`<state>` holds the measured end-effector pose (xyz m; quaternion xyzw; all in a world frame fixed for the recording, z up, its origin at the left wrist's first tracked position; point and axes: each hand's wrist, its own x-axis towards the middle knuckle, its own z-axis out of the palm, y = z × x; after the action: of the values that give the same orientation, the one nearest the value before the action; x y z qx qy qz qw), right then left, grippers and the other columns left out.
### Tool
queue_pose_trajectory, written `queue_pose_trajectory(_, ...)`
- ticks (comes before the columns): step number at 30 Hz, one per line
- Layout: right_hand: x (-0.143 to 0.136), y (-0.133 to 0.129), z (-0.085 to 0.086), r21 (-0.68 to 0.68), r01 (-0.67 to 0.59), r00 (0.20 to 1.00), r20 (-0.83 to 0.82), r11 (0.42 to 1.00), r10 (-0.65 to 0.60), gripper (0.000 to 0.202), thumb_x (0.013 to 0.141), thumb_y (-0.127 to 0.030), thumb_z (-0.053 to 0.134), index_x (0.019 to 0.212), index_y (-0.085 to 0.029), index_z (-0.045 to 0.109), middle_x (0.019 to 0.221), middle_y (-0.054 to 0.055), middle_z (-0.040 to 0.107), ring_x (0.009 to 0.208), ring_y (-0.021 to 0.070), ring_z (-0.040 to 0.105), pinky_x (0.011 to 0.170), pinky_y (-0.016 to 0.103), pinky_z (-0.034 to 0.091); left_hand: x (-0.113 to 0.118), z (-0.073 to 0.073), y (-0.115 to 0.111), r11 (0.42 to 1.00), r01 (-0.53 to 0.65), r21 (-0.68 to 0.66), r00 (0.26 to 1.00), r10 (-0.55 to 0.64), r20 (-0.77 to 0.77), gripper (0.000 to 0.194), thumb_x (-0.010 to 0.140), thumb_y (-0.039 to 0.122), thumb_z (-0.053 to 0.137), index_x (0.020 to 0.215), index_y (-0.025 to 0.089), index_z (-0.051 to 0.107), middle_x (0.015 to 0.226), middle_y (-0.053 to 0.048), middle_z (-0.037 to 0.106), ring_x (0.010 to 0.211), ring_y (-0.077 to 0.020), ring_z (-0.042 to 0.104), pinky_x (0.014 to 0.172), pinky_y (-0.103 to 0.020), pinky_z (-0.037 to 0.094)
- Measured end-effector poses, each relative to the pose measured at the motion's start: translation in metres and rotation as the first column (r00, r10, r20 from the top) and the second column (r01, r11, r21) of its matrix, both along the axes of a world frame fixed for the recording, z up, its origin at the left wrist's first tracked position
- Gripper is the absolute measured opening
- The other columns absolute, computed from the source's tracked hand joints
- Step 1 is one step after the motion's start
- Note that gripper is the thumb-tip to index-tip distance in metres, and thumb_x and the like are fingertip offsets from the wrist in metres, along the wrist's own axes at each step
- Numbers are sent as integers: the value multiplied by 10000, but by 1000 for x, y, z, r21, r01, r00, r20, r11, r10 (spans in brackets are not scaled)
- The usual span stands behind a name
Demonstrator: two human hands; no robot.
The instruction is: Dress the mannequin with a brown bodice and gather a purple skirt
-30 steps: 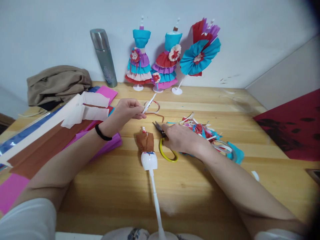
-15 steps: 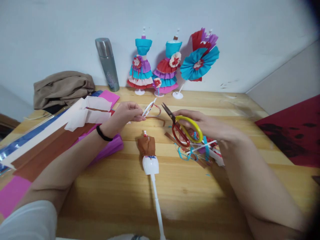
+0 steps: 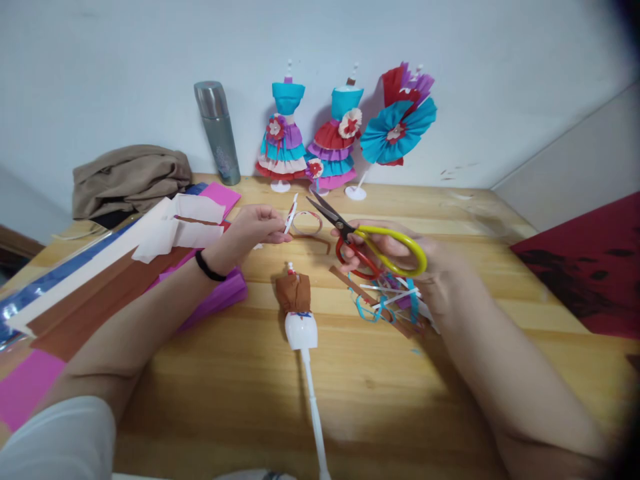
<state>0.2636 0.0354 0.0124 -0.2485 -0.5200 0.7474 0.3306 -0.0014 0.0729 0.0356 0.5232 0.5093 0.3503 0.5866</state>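
Centrally, the left hand (image 3: 257,225) pinched a narrow white strip (image 3: 291,215) between thumb and fingertips, with the strip's free end directed upward. The right hand (image 3: 383,241) was curled around the red and yellow handles of the scissors (image 3: 341,225). The scissors were raised above the table (image 3: 225,400), their blades slightly parted and pointing toward the strip, with the tips near it but apart.

Just beyond the strip lay a thin ring (image 3: 321,223); a bent brown strip (image 3: 320,240) lay between the hands. Nearer the wearer, the white form (image 3: 301,331), its upper part wrapped in brown paper (image 3: 293,293), lay with its stem toward the wearer. Below the right hand, paper scraps (image 3: 385,308) formed a loose pile.

To the left, beneath and beside the left forearm, were brown sheets (image 3: 95,297) and a purple sheet (image 3: 225,293). At the wall stood a flask (image 3: 220,140) and three decorated stands (image 3: 281,143), dressed in layered or pleated paper. A brown cloth (image 3: 133,177) occupied the far left corner.
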Motion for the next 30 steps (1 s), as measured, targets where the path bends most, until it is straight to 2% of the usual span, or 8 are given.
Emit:
queue_pose_trajectory(3,-4,5,-11,-7,-108,994,-28,994,107,514,791,-564,716,1100,-187,554,1017,86,647,832,178,662,850,375,555,0,-1,0,1000,12,-7,1000,-12,4,164,776,84,641,629,126,582,584,-16,673,674,-118,713,643,-167,520)
queue_pose_trajectory(5,-10,5,-11,-38,-176,984,4,984,176,638,773,-686,655,1118,-161,541,1017,121,664,834,199,672,797,354,551,0,-1,0,1000,26,-2,1000,-26,8,163,768,90,658,628,125,580,567,-5,657,666,-114,712,639,-163,522)
queue_pose_trajectory(7,-16,3,-6,-91,-180,981,52,979,185,692,772,-742,602,1108,-140,542,1002,140,679,817,209,682,745,320,532,1,-2,-1,999,36,6,999,-36,9,155,762,96,669,636,125,583,561,0,651,660,-112,712,631,-159,518)
queue_pose_trajectory(10,-21,-2,2,-166,-117,982,126,979,138,659,798,-732,577,1097,-146,542,985,127,694,781,201,679,730,302,508,1,-4,-1,998,60,19,998,-60,2,140,765,102,660,647,123,589,597,-15,675,680,-119,719,649,-173,525)
queue_pose_trajectory(13,-23,-3,5,-175,-97,978,167,980,127,678,767,-756,584,1077,-155,541,979,123,692,719,199,658,691,310,507,2,-9,-2,993,108,54,994,-108,1,118,756,141,679,666,126,604,627,-21,689,703,-137,724,691,-214,547)
queue_pose_trajectory(19,-26,-3,-1,-190,-77,983,151,979,107,625,795,-733,569,1033,-155,553,835,72,673,655,188,636,644,294,506,5,-19,-3,960,210,188,978,-209,-21,104,712,182,688,653,130,620,653,-18,683,722,-141,696,709,-239,528)
queue_pose_trajectory(24,-35,-4,-8,-151,12,989,145,988,10,615,786,-727,593,1012,-155,568,727,23,632,564,152,601,546,257,467,7,-23,-7,917,260,302,965,-239,-104,115,686,214,681,624,137,622,679,-11,671,680,-120,614,666,-235,464)
queue_pose_trajectory(30,-39,-4,-10,-118,66,981,190,991,-43,664,716,-772,623,980,-165,577,695,11,600,515,125,540,498,249,426,10,-25,-11,906,288,309,958,-270,-101,134,692,243,658,612,144,618,671,-9,659,677,-123,598,648,-236,444)
